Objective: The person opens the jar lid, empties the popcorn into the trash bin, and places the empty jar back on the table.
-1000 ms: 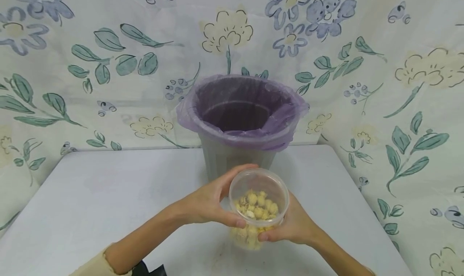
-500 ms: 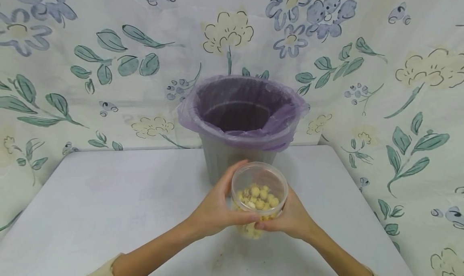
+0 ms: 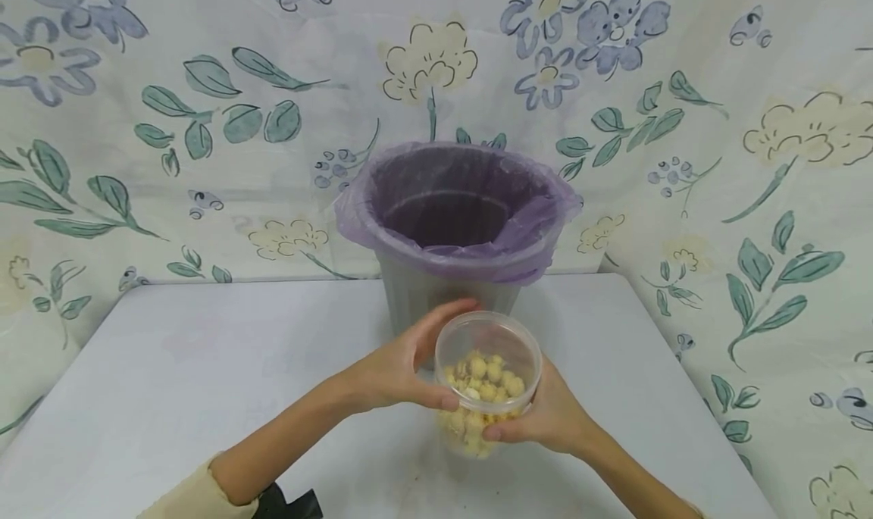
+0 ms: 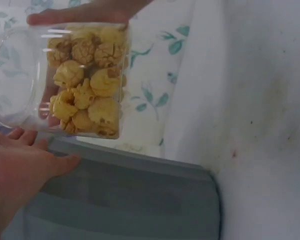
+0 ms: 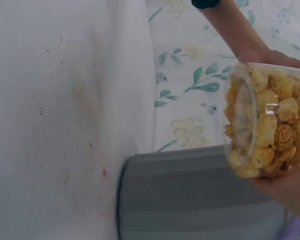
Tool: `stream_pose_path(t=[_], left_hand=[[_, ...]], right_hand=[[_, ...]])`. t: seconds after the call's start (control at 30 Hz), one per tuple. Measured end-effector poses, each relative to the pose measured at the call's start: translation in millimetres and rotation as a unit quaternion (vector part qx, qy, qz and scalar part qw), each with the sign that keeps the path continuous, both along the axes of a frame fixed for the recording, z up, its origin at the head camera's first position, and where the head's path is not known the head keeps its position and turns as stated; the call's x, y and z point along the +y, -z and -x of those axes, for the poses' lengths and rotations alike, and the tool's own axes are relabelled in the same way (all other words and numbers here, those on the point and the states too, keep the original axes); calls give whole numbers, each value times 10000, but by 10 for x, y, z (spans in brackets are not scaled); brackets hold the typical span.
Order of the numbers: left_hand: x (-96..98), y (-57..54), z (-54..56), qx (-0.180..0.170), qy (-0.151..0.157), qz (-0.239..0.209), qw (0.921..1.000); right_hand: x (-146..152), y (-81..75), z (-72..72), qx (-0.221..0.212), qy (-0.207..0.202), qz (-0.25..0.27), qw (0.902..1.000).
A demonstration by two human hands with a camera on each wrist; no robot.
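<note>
In the head view I hold a clear plastic jar (image 3: 494,336), part-filled with yellow popcorn (image 3: 486,386), in front of the bin. My left hand (image 3: 389,371) curves round its round top, thumb at the front and fingers behind. My right hand (image 3: 551,417) grips the lower right side, thumb across the front. The left wrist view shows the jar (image 4: 27,75) side-on, with caramel-coated popcorn (image 4: 85,82) in its lower part. There my left hand (image 4: 20,172) lies close beside the jar's wide end. The right wrist view catches the jar's base (image 5: 245,125).
A grey bin (image 3: 409,307) lined with a purple bag (image 3: 470,265) stands at the back of the white table (image 3: 239,367). Small specks and faint stains (image 5: 90,95) mark the tabletop. A floral cloth (image 3: 286,178) hangs behind and to the right.
My left thumb slid right along the jar's rim, then came back left. The jar shifted slightly up, then a little down. The right hand keeps its grip.
</note>
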State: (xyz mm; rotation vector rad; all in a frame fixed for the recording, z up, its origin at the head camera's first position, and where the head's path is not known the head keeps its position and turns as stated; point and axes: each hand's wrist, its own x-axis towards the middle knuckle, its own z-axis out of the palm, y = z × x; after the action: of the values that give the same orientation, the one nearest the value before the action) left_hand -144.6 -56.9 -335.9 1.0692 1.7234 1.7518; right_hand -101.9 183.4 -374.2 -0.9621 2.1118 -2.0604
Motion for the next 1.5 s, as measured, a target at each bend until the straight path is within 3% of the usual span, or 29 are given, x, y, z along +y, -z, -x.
stream_pose_path(t=[0.13, 0.27, 0.47, 0.67, 0.8, 0.93, 1.13, 1.27, 1.4, 1.5], left_hand=[[5, -5, 31, -22, 347, -3, 9994], [23, -25, -1, 83, 265, -52, 9996], [66, -24, -119, 239, -470, 43, 9986], [141, -17, -264, 272, -1399, 183, 9896], [161, -28, -306, 213, -1630, 322, 9859], [125, -67, -274, 333, -1449, 481, 9877], [24, -136, -127, 451, -580, 411, 9964], [-11, -142, -66, 404, -125, 483, 9979], [-15, -119, -57, 260, 34, 545, 9982], [-9, -100, -82, 233, -43, 489, 9985]], right_hand=[[-8, -7, -11, -68, -263, 75, 9996], [-4, -17, -18, 39, -212, 6, 9998], [0, -29, -23, 150, 83, -82, 9998], [0, -15, -2, 144, 399, -176, 9989], [-3, 0, 4, 78, 406, -102, 9991], [-5, 0, -4, 114, 336, -62, 9994], [-3, -14, -19, 119, 68, -4, 9999], [-1, -9, -30, 150, -83, -73, 9998], [-7, -3, -40, 191, -156, -174, 9995], [-18, -2, -47, 187, -136, -201, 9995]])
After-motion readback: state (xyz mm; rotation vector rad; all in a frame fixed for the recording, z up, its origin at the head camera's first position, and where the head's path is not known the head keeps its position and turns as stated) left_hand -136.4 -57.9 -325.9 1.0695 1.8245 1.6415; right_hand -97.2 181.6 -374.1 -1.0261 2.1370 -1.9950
